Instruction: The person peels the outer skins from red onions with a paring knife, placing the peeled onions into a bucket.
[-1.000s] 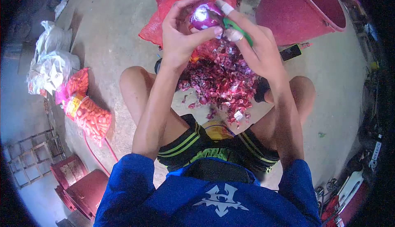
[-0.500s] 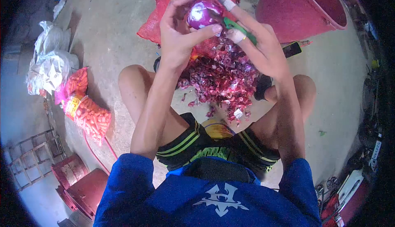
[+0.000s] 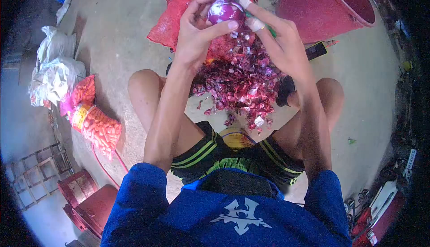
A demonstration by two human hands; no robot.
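Left hand (image 3: pixel 197 30) grips a round glossy purple onion (image 3: pixel 227 13) at upper centre of frame, right hand (image 3: pixel 282 43) holds a mostly hidden green tool (image 3: pixel 273 32) beside it; looks like peeling, given papery red-purple skins (image 3: pixel 244 83) below, next move needing steady hold, shallow strokes.

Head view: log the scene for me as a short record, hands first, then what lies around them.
Left hand: holding a purple onion
Right hand: by the onion, gripping a green tool, mostly hidden; white wraps on thumb and one finger
Peels: scattered heap on the floor, between the legs
Mesh bag: red, beyond the peels
Tub: red, right of the mesh bag
Phone: on the floor near the tub
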